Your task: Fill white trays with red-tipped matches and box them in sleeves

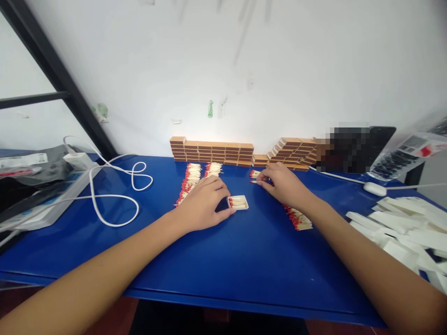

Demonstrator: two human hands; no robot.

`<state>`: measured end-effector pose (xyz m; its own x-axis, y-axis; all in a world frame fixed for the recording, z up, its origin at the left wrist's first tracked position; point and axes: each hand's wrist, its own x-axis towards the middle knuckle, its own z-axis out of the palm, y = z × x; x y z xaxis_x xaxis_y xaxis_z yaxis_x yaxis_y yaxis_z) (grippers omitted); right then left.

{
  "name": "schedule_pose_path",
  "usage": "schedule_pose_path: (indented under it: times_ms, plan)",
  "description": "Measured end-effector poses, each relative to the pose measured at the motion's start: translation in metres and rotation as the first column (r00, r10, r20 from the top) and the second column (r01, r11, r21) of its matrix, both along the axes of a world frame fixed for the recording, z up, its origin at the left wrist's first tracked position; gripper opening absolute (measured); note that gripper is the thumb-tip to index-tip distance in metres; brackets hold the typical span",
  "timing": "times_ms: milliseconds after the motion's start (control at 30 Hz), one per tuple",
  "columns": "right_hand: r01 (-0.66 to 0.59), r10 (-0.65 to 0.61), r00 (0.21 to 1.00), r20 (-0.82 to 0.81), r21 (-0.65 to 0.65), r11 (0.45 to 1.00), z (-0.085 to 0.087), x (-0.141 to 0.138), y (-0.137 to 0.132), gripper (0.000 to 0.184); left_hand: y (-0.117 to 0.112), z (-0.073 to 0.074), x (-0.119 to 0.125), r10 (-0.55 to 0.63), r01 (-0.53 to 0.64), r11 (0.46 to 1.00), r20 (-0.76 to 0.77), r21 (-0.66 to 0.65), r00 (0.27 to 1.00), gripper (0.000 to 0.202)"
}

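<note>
A white wall (296, 70) is rising behind a blue table (223, 260), and a small white tray (240, 203) is lying near the table's middle, holding a few red-tipped matches. The left hand (207, 202) is resting just left of the tray, its thumb and fingers standing apart, the thumb tip reaching the tray's near-left corner. Beyond the tray and to its right, the right hand (277, 184) is bringing thumb and forefinger close together at a small match cluster (254, 174); whether they are gripping a match, I cannot tell.

Two match rows (190, 179) are lying left of the tray, partly hidden by the left hand, and a match pile (300, 220) is spreading to its right, under the right forearm. Behind the tray, stacked matchboxes (216, 151) are lining the wall. Far right of it, white card trays (401, 223) are lying heaped; far left, a white cable (115, 225) is looping.
</note>
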<state>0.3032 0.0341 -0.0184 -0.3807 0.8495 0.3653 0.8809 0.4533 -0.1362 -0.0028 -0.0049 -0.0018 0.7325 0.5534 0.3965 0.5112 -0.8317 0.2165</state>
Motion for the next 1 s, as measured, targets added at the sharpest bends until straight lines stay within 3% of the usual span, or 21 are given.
schedule_pose_path:
  times_ms: [467,567,700,867,1000]
  plan:
    - [-0.038,0.037,0.999,-0.014,-0.04,0.998,0.003,-0.001,-0.002,0.02,0.001,-0.001,0.0,0.0,0.0,1.0,-0.004,0.0,1.0,0.023]
    - [-0.086,0.083,0.993,-0.088,-0.03,0.996,0.015,-0.014,-0.015,0.021,0.001,0.0,0.0,0.009,-0.009,1.0,0.004,0.005,1.0,0.023]
    - [-0.238,0.214,0.954,-0.208,-0.096,0.967,0.027,-0.043,-0.04,0.017,0.001,0.0,0.0,0.03,-0.03,1.0,0.008,0.007,1.0,0.024]
    - [-0.304,0.275,0.94,-0.2,-0.131,0.944,0.022,-0.067,-0.055,0.014,0.001,0.0,0.001,0.014,-0.014,1.0,0.005,0.012,1.0,0.023]
    - [-0.285,0.265,0.947,-0.181,-0.092,0.954,0.022,-0.06,-0.048,0.012,0.001,0.0,0.0,0.017,-0.017,1.0,0.008,0.001,1.0,0.023]
